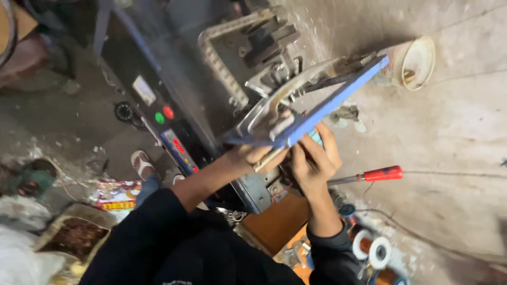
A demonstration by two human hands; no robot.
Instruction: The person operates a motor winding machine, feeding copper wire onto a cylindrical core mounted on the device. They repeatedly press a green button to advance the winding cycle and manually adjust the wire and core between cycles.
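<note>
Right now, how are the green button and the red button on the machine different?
The green button is green and sits lower left; the red button is red, looks slightly bigger, and sits upper right. Both are round, side by side on the machine's dark panel, away from both hands.

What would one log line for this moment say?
left hand: under blue frame | right hand: on machine below frame | screwdriver: lying beside right hand

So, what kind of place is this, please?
It looks like a small repair or winding workshop, with work done on a rough concrete floor. A dark machine with red and green buttons stands there, a red-handled screwdriver lies close by, and spools of copper wire sit near the right hand.
</note>
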